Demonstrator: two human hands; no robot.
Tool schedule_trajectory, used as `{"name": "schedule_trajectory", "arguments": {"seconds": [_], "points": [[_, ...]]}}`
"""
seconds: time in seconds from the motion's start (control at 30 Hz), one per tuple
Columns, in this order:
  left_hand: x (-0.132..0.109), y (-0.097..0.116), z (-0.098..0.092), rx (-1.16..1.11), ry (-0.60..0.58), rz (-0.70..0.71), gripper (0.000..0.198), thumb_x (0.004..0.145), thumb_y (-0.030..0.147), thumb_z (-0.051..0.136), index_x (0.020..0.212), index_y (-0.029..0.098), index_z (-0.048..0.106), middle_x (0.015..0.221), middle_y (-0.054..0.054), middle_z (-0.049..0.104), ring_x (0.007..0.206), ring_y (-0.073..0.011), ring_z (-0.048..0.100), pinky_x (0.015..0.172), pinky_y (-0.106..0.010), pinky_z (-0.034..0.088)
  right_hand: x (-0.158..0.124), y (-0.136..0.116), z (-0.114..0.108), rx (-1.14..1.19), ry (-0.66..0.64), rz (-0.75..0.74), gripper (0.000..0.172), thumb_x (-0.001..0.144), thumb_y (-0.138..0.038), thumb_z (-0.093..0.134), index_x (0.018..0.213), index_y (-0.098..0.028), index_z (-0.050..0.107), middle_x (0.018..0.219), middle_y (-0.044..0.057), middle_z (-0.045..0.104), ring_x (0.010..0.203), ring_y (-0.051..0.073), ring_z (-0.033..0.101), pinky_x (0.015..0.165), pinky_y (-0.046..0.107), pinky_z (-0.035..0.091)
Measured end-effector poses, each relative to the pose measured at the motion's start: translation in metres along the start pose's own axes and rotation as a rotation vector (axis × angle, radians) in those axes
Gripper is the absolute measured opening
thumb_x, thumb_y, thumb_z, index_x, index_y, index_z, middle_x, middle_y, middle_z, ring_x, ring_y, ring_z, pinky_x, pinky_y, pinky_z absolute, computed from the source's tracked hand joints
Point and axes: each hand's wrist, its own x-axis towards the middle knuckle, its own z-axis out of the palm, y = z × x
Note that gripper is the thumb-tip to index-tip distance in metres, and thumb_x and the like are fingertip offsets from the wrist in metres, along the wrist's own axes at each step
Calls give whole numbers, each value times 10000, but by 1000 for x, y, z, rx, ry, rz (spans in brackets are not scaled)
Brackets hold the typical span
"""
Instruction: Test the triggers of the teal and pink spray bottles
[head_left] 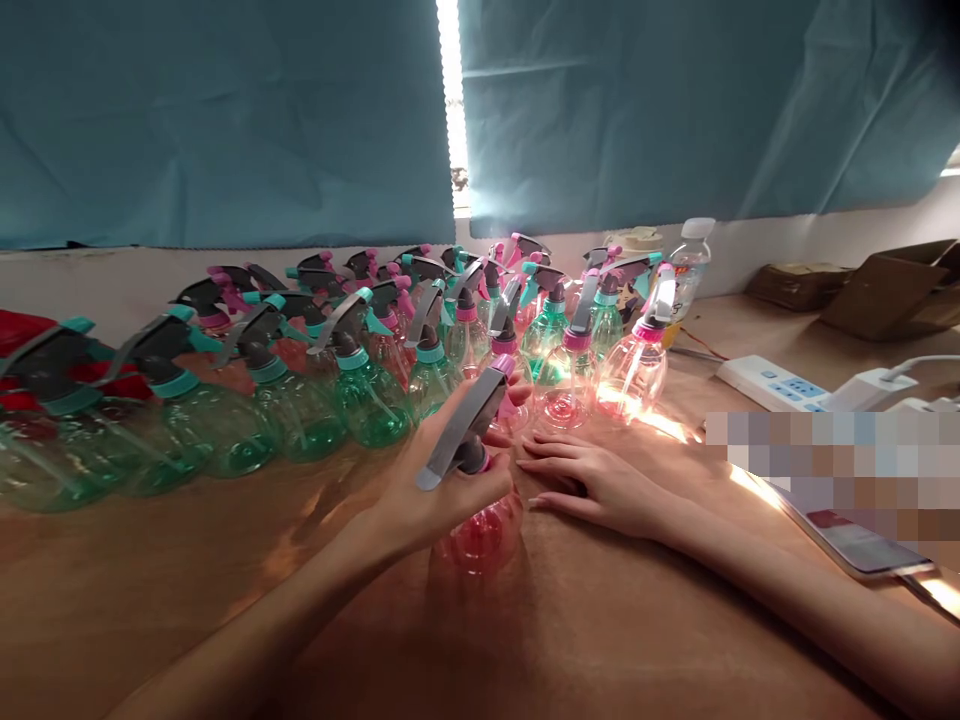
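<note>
Your L hand (448,502) has the pink spray bottle (480,540) by the neck, approx. centre of the table (600,640), right in front of you. Grip there is closed round the neck, just under the grey trigger head: thumb across the near side, other fingers round the far side, partly hidden. L forearm runs up from bottom left on a diagonal, wrist a bit bent, back of the hand facing left/up. The trigger lever slants over the hand, its free end toward your wrist. Can't tell if the bottle's base is touching the wood.

Your R hand (589,480) lies palm down on the table just right of that bottle, fingers loosely spread & pointing left at it, thumb nearest you. Can't tell if the R fingertips touch the bottle. R forearm comes in low from bottom right, more or less straight thru the wrist.

Beyond your hands: pink bottles (562,395) close behind, mixed w/ green ones; a row of green bottles (304,425) off to the left, all upright. Over on the right, a white power strip (772,385) & a phone (862,535), nr your R forearm
</note>
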Motion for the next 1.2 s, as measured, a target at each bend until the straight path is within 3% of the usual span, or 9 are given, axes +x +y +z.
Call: {"name": "schedule_trajectory", "arguments": {"seconds": [0.2,0.43,0.67,1.0,1.2], "points": [[0,5,0,-20,4,8,173,643,109,502,759,222,563,713,21,538,532,-104,424,490,-243,375,0,0,0,22,19,-2,445,933,-424,595,1334,-232,600,1410,111,561,1334,291,485,1092,486,431],[-2,7,2,-24,61,28,283,658,132,517,914,225,596,658,48,491,532,-105,442,632,-266,496,-2,1,2,21,30,11,455,918,-426,616,1339,-253,597,1408,106,564,1323,295,498,1076,490,446],[-2,14,1,24,97,9,160,615,127,487,746,218,475,625,58,429,517,-105,382,512,-255,367,-2,1,2,2,14,13,467,930,-423,601,1360,-244,576,1435,112,536,1344,285,475,1092,493,426],[-2,9,0,-24,114,5,111,646,171,519,742,217,487,634,41,440,550,-124,440,532,-263,402,-2,0,1,16,18,20,450,929,-419,604,1349,-257,587,1414,105,558,1336,286,484,1083,491,438],[-4,8,1,-42,68,-28,178,637,158,506,802,224,507,617,61,413,479,-100,340,476,-260,329,-2,1,1,-7,0,17,461,937,-421,592,1362,-245,574,1447,101,524,1353,278,464,1102,486,420]]}}
